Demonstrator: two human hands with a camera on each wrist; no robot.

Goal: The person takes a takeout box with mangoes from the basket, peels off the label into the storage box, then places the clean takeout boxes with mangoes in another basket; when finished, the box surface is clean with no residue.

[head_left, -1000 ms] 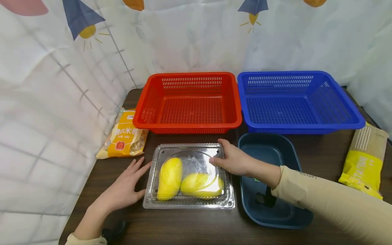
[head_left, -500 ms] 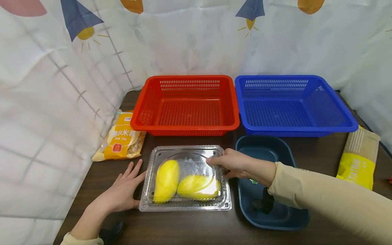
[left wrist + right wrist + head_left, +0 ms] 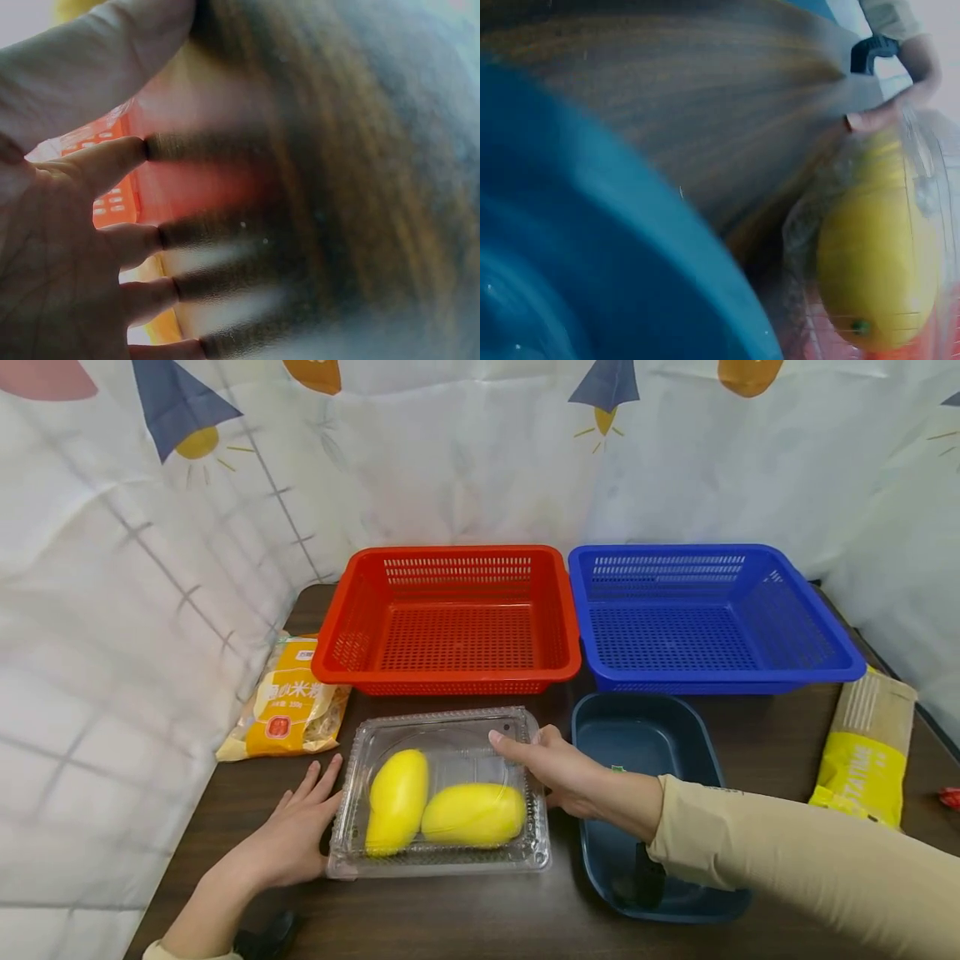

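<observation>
A clear plastic clamshell box [image 3: 442, 864] holds two yellow mangoes, one upright mango [image 3: 397, 802] and one sideways mango [image 3: 474, 814]. My right hand [image 3: 558, 768] grips the box's right edge, thumb over the lid and fingers down the side, partly hidden. The right side of the box looks slightly raised. My left hand [image 3: 288, 839] rests on the table with fingers spread, thumb at the box's near left corner. The right wrist view shows a mango [image 3: 877, 262] through the plastic and the left thumb [image 3: 866, 121] at the far corner.
Behind the box stand a red basket [image 3: 450, 677] and a blue basket [image 3: 723, 677]. A dark blue basin [image 3: 637, 714] sits right beside the box, under my right forearm. A yellow-and-clear bag [image 3: 288, 702] lies at left; a yellow package [image 3: 866, 760] lies at far right.
My right hand has taken a firmer hold of the box's right edge, its fingers now down the side. The box has tilted slightly, right side upward. The left hand stays beside it.
</observation>
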